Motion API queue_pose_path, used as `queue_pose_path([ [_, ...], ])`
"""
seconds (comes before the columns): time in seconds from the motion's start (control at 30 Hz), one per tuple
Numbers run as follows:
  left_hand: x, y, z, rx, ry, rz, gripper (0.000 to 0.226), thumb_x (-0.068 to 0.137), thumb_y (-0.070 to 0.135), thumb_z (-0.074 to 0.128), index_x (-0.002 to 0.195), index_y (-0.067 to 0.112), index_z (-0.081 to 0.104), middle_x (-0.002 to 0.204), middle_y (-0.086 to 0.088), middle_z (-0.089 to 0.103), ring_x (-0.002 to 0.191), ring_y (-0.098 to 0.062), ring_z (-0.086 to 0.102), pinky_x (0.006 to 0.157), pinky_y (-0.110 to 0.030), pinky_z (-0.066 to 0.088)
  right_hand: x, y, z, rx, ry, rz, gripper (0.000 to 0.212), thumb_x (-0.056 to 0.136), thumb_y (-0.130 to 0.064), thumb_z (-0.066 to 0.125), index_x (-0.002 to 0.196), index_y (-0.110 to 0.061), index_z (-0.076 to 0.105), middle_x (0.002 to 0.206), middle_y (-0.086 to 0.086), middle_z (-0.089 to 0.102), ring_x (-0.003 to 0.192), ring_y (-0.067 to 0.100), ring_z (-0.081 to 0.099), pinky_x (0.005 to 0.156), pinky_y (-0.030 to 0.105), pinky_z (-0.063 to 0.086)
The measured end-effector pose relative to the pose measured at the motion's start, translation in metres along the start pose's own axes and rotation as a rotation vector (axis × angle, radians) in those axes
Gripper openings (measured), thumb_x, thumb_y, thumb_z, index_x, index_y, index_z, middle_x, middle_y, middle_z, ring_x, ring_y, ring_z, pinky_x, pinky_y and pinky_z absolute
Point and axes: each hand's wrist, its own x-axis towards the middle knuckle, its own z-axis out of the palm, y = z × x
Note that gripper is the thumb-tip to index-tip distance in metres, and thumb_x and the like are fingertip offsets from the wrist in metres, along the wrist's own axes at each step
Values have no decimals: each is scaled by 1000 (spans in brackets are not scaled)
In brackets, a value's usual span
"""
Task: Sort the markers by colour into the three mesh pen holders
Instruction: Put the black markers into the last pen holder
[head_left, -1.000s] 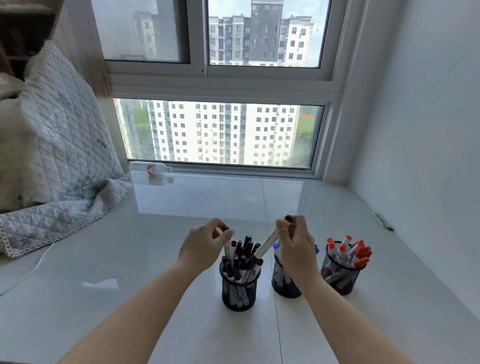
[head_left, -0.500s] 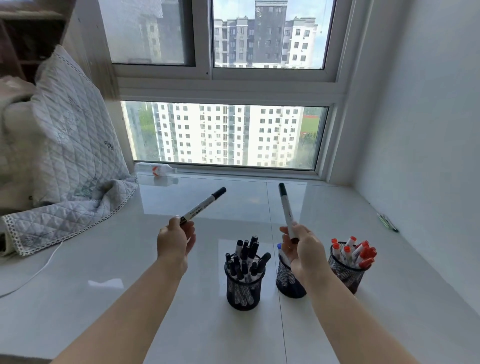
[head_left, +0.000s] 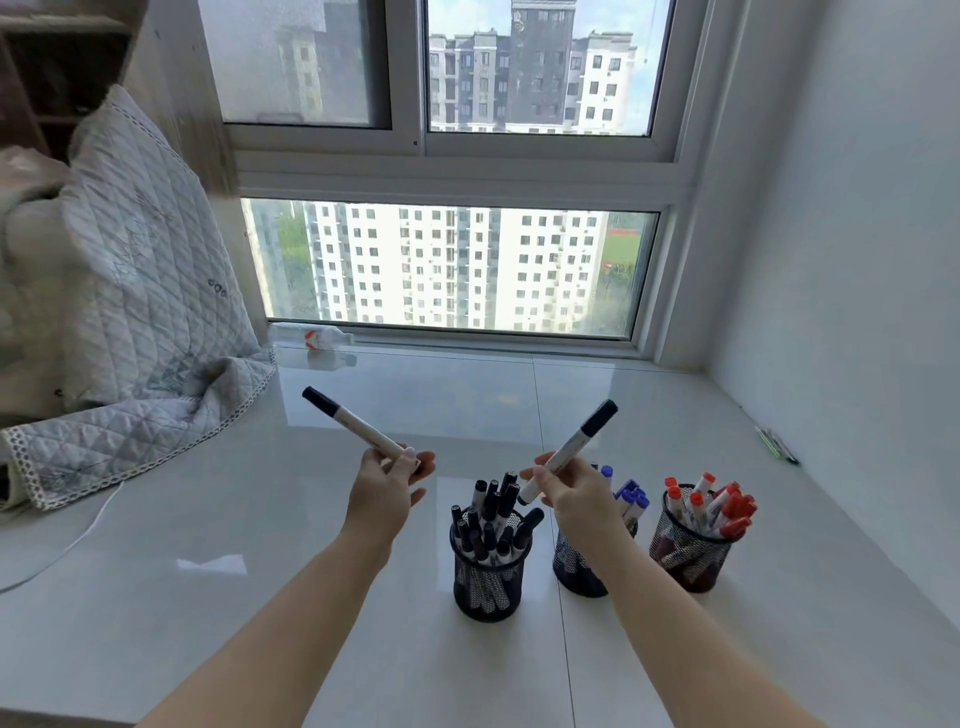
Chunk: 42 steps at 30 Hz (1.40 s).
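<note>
Black-capped, white-barrelled markers, one in each of my hands, head view. My left hand (head_left: 387, 491) pinches the tail of the left marker (head_left: 356, 426), whose cap points up and to the left. My right hand (head_left: 574, 493) pinches the right marker (head_left: 569, 449) low on its barrel, cap up and to the right. Both markers are held in the air above the white tabletop (head_left: 260, 545). Below stand three mesh holders in a row: the black holder (head_left: 488, 582) at left, packed with black-capped markers; the middle holder (head_left: 571, 566), partly hidden behind my right wrist, with blue caps showing; the red holder (head_left: 688, 553) at right. By cap colour, I judge both held markers belong in the black holder. To do this well, I should turn each marker tail-down, find a gap between the crowded caps, and lower them one at a time. A quilted blanket (head_left: 140, 312) lies far left.
</note>
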Motion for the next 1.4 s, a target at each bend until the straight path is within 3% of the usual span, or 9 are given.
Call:
queue_pose_path([
  [0.1,-1,-4,-2,109,-21,66,12,98,29,42,92,21,49,91,5,70,91,-10,66,80,-35,50,3,7,2,-244,-46,17,13,93,-25,52,81,-27,57,87,3,68,89,29,62,67,24,47],
  [0.23,2,-7,-9,260,-16,90,18,91,40,53,85,27,63,89,7,69,89,-13,63,81,-37,53,6,15,5,-306,-76,53,15,91,-24,56,76,-24,62,82,-4,66,86,15,61,76,22,46],
  [0.33,6,-9,-13,345,6,70,10,87,39,60,80,33,65,89,7,69,92,-16,63,87,-42,51,8,12,4,-342,-16,-10,12,90,-25,56,79,-27,60,69,-16,61,71,0,57,58,6,39],
  [0.5,8,-11,-10,502,8,108,17,83,27,65,86,32,49,87,6,63,89,-19,63,71,-32,45,11,9,7,-494,-127,-1,15,90,-26,55,85,-14,61,73,-2,62,70,10,56,63,20,41],
  [0.73,10,-11,-7,474,-41,79,9,92,29,54,93,25,46,95,-3,64,79,-14,69,73,-38,55,11,2,13,-536,114,-186,40,89,-17,56,123,-20,35,65,5,56,54,19,53,44,17,36],
  [0.9,7,-8,-4,378,-58,52,9,95,30,49,91,22,53,98,-4,64,80,-14,68,61,-25,52,10,4,21,-775,-124,-259,44,92,-15,51,131,-24,32,52,-3,40,42,11,36,41,23,31],
  [1.13,5,-11,-5,498,-111,75,3,89,21,59,89,20,56,95,-5,66,83,-16,68,77,-36,56,9,10,26,-745,-150,-211,37,95,-19,42,131,-26,43,55,-8,43,47,7,39,46,25,33],
  [1.3,3,-9,-4,591,-124,157,30,84,15,64,103,20,41,99,0,60,76,-21,67,75,-44,56,11,10,22,-676,-250,-39,41,96,-25,39,137,-25,42,68,-8,57,48,9,44,50,24,37],
  [1.4,0,-8,-2,580,-111,233,71,82,9,66,131,32,20,99,8,58,71,-21,66,65,-44,58,10,6,19,-648,-263,17,42,96,-25,38,138,-22,42,111,-2,66,92,13,61,77,27,45],
])
